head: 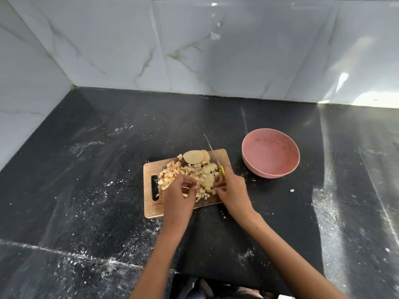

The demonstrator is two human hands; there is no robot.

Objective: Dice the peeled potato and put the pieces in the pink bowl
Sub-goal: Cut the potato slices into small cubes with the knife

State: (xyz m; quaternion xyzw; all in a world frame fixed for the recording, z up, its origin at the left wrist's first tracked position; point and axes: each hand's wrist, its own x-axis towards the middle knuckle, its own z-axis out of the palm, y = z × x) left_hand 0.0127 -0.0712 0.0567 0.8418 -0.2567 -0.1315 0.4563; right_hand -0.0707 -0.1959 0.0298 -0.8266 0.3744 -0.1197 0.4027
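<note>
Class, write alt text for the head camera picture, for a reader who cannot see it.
Two hands work over a pile of diced potato on a wooden cutting board; the right hand holds a knife, the left hand curls over the pieces. Uncut slices lie at the board's far edge, and an empty pink bowl sits to the right on the dark counter.

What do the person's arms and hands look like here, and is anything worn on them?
Both forearms are bare up to the picture's lower edge: no sleeves, watch or bracelet show. The left hand and the right hand wear no gloves. Any ring is too small to tell.
</note>
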